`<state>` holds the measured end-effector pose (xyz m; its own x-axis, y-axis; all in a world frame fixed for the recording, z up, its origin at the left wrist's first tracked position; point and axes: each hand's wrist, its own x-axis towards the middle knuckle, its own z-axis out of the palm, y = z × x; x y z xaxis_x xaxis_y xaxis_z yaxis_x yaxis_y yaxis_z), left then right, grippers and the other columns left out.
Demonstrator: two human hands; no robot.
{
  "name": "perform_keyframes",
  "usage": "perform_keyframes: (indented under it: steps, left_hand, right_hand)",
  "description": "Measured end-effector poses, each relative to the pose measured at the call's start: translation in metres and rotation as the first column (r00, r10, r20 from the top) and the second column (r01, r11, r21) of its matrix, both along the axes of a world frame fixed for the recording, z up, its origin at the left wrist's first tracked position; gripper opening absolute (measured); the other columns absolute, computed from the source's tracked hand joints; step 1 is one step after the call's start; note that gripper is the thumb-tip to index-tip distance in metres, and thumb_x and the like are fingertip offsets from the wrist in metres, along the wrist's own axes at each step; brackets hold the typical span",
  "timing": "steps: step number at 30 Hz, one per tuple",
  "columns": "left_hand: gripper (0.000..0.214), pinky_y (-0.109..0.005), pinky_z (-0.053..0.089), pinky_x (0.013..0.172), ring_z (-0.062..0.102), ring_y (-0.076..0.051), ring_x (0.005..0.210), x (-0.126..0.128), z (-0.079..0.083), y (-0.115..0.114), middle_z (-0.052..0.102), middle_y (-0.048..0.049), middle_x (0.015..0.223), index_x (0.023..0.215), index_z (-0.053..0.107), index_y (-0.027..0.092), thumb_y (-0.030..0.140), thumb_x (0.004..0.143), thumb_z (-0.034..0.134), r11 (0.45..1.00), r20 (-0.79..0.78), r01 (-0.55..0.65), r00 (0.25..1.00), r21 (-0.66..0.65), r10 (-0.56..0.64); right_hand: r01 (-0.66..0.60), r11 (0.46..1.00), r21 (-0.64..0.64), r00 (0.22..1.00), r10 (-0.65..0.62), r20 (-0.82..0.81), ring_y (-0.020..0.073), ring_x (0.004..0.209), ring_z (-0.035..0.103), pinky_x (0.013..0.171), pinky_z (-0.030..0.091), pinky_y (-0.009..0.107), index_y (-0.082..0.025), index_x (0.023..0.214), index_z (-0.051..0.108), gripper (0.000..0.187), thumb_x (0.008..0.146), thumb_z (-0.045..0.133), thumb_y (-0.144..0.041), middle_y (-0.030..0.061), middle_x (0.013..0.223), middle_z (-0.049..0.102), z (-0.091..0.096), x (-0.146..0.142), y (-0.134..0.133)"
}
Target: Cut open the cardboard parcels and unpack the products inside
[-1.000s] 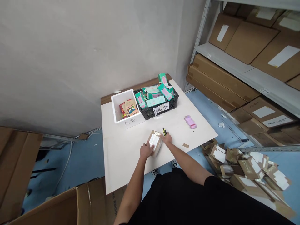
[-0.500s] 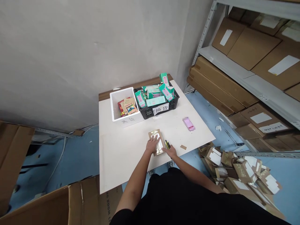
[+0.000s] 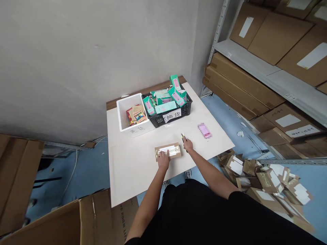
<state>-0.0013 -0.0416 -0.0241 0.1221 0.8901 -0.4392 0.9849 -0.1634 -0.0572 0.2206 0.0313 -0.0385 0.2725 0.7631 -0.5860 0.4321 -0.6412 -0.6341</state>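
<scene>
A small brown cardboard parcel [image 3: 170, 150] with a white label lies flat on the white table [image 3: 133, 170], its long side running left to right. My left hand [image 3: 163, 160] rests on the parcel's near left part, fingers laid on top. My right hand [image 3: 188, 145] is just right of the parcel, closed round a yellow-and-black utility knife [image 3: 183, 137] that points away from me.
At the table's back stand a white bin [image 3: 122, 115] of colourful packets and a black crate [image 3: 176, 117] of teal boxes. A pink object [image 3: 204, 130] lies to the right. Small parcels [image 3: 268, 177] are heaped on the floor at right, under shelves of cartons. An open carton [image 3: 66, 221] sits lower left.
The parcel has been turned from lying lengthwise away from me to lying crosswise. My right hand with the knife moved up and away from the table's near edge.
</scene>
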Motion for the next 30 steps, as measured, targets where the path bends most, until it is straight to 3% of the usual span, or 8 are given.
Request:
perform_keyframes:
  steps: [5, 9, 15, 18, 21, 24, 27, 30]
  left_hand:
    - [0.068, -0.059, 0.047, 0.111, 0.034, -0.040, 0.155, -0.005, -0.002, -0.003, 0.045, -0.0218, 0.161, 0.167, 0.035, 0.030, 0.041, 0.103, 0.055, 1.000, 0.006, -0.005, 1.000, 0.023, 0.005]
    - [0.066, -0.057, 0.051, 0.108, 0.034, -0.040, 0.155, -0.003, -0.001, -0.003, 0.044, -0.0223, 0.162, 0.167, 0.036, 0.031, 0.043, 0.104, 0.053, 1.000, 0.006, -0.017, 1.000, 0.021, 0.017]
    - [0.066, -0.062, 0.051, 0.108, 0.033, -0.043, 0.154, 0.000, 0.003, 0.000, 0.046, -0.0224, 0.160, 0.166, 0.036, 0.032, 0.047, 0.104, 0.051, 0.999, 0.018, -0.053, 0.998, 0.005, 0.053]
    - [0.066, -0.060, 0.052, 0.108, 0.034, -0.042, 0.154, -0.001, 0.006, 0.003, 0.044, -0.0227, 0.160, 0.166, 0.035, 0.031, 0.049, 0.104, 0.050, 0.998, 0.024, -0.050, 0.998, -0.031, 0.050]
    - [0.065, -0.057, 0.053, 0.107, 0.034, -0.041, 0.154, -0.001, 0.008, 0.004, 0.043, -0.0223, 0.161, 0.166, 0.035, 0.031, 0.048, 0.104, 0.049, 0.998, 0.026, -0.055, 0.998, -0.038, 0.056]
    - [0.066, -0.057, 0.050, 0.110, 0.037, -0.040, 0.152, -0.003, 0.013, 0.008, 0.048, -0.0199, 0.158, 0.165, 0.039, 0.031, 0.049, 0.103, 0.053, 0.998, 0.045, -0.056, 0.997, -0.036, 0.058]
    - [0.063, -0.051, 0.048, 0.112, 0.044, -0.036, 0.146, -0.011, 0.020, 0.019, 0.054, -0.0172, 0.152, 0.160, 0.047, 0.031, 0.056, 0.102, 0.051, 0.997, 0.097, -0.076, 0.992, -0.032, 0.079]
    - [0.061, -0.048, 0.046, 0.114, 0.034, -0.034, 0.155, -0.025, 0.027, 0.031, 0.046, -0.0160, 0.163, 0.161, 0.043, 0.027, 0.054, 0.107, 0.036, 0.990, 0.138, -0.143, 0.980, 0.008, 0.140]
  right_hand:
    - [-0.137, 0.986, -0.099, 0.989, 0.131, -0.071, 0.0140, 0.048, 0.063, 0.057, 0.046, 0.024, -0.019, 0.077, 0.067, 0.067, 0.105, 0.037, -0.071, 0.0024, 0.064, 0.069, -0.016, 0.024, -0.050]
    - [-0.200, 0.976, -0.090, 0.979, 0.196, -0.060, 0.0163, 0.051, 0.066, 0.065, 0.050, 0.026, -0.018, 0.081, 0.074, 0.068, 0.104, 0.041, -0.074, 0.0020, 0.056, 0.066, -0.016, 0.019, -0.050]
    - [-0.205, 0.979, -0.016, 0.975, 0.205, 0.082, 0.0266, 0.088, 0.076, 0.083, 0.053, 0.030, -0.019, 0.083, 0.078, 0.058, 0.101, 0.054, -0.069, 0.0116, 0.081, 0.078, -0.008, 0.010, -0.037]
    - [-0.222, 0.975, 0.008, 0.968, 0.219, 0.123, 0.0306, 0.107, 0.072, 0.091, 0.052, 0.033, -0.020, 0.082, 0.077, 0.054, 0.097, 0.062, -0.069, 0.0149, 0.097, 0.080, -0.008, 0.017, -0.046]
    - [-0.243, 0.970, -0.006, 0.962, 0.242, 0.129, 0.0326, 0.108, 0.072, 0.091, 0.052, 0.034, -0.020, 0.076, 0.074, 0.053, 0.092, 0.068, -0.070, 0.0146, 0.096, 0.080, -0.012, 0.030, -0.063]
    - [-0.174, 0.985, -0.002, 0.982, 0.173, 0.073, 0.0290, 0.092, 0.075, 0.083, 0.053, 0.033, -0.020, 0.075, 0.070, 0.057, 0.096, 0.060, -0.072, 0.0117, 0.085, 0.077, -0.017, 0.036, -0.080]
    - [0.014, 0.997, -0.078, 0.994, -0.022, -0.104, 0.0206, 0.064, 0.072, 0.068, 0.053, 0.029, -0.019, 0.086, 0.069, 0.066, 0.103, 0.039, -0.076, 0.0067, 0.073, 0.072, -0.022, 0.024, -0.088]
    - [0.067, 0.994, -0.090, 0.972, -0.085, -0.217, 0.0203, 0.064, 0.071, 0.063, 0.054, 0.029, -0.021, 0.104, 0.068, 0.058, 0.093, 0.057, -0.077, 0.0050, 0.082, 0.075, -0.026, -0.005, -0.086]
